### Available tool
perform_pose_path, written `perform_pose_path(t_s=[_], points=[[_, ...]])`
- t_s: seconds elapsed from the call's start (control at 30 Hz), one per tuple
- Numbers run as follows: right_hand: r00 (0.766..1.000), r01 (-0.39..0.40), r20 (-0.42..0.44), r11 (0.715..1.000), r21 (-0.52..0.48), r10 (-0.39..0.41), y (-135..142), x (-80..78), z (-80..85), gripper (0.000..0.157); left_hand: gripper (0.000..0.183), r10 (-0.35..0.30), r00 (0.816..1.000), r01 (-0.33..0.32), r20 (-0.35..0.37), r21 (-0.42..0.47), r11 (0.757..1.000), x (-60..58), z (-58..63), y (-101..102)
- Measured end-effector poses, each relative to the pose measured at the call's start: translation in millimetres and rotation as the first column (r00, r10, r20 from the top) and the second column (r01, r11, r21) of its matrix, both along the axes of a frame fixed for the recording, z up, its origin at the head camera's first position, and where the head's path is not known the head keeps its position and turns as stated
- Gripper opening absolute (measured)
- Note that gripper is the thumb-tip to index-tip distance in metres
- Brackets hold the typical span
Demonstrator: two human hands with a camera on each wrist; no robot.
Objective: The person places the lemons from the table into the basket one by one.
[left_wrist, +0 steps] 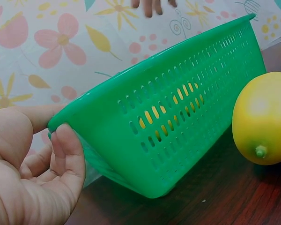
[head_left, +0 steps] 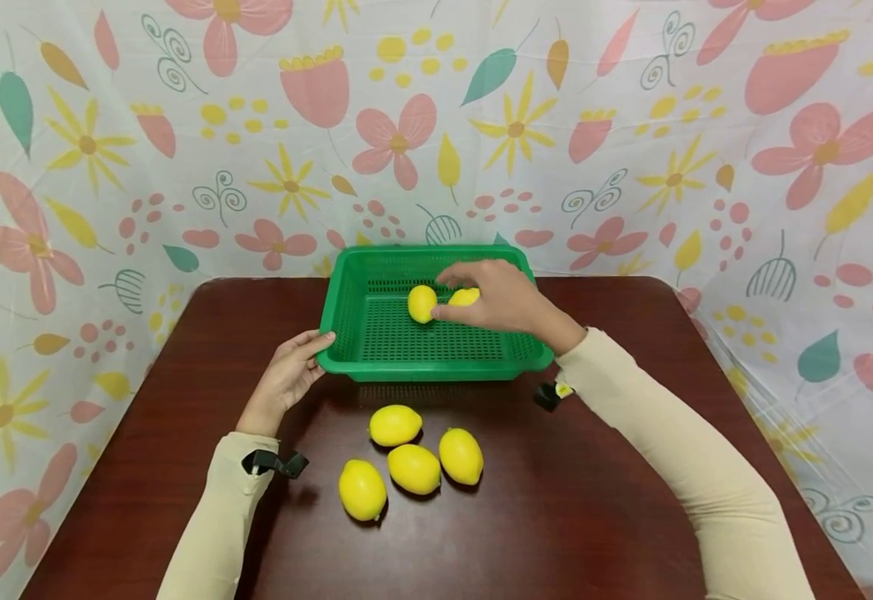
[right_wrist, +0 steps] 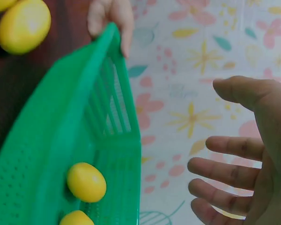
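Observation:
A green plastic basket [head_left: 436,368] with slotted walls stands toward the back of the table. My left hand [head_left: 297,371] pinches its left rim between thumb and fingers, as the left wrist view shows up close. Over the basket hovers my right hand [head_left: 492,296], fingers spread and holding nothing in the right wrist view. Two lemons lie inside: one lemon [head_left: 422,304] in plain sight, the other lemon [head_left: 464,297] partly hidden behind the right hand in the head view. In front of the basket, several lemons [head_left: 414,469] sit grouped on the table.
The dark brown table [head_left: 594,500] reaches back to a floral-patterned curtain [head_left: 406,125] that hangs close behind the basket. A black wrist camera [head_left: 275,462] is strapped over the left sleeve; another camera [head_left: 549,396] hangs at the right cuff.

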State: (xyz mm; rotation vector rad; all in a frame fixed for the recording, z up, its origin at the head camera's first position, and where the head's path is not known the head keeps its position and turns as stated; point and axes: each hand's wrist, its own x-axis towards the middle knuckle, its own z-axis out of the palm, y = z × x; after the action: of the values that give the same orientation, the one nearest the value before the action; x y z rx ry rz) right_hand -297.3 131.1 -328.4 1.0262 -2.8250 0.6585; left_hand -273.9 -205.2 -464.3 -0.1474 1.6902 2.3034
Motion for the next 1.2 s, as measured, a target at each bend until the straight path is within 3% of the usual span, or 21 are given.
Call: perform_pose_path(t_s=[0.37,0.7,1.0,1.2], points=[[0.996,-0.069,-0.059,0.995,-0.068,0.065,13.0,63.7,-21.6,0.053,0.034,-0.002,1.000,0.002,0.003,-0.010,1.000,0.1,1.4,-1.9],[0.999,-0.029,-0.024,0.997,-0.079,0.027,20.3,110.5,-55.8,0.051,0.033,-0.010,1.000,0.010,0.001,0.004,1.000,-0.9,0.6,-3.0],[0.998,0.062,0.016,0.997,-0.035,-0.062,22.0,131.3,-96.4,0.045,0.033,-0.009,1.000,0.009,0.002,0.011,1.000,-0.4,0.4,-1.9],[0.991,0.127,0.035,0.992,0.006,-0.127,21.3,136.1,-118.3,0.054,0.031,-0.002,1.000,0.002,0.007,0.024,1.000,0.2,-1.4,0.7]])
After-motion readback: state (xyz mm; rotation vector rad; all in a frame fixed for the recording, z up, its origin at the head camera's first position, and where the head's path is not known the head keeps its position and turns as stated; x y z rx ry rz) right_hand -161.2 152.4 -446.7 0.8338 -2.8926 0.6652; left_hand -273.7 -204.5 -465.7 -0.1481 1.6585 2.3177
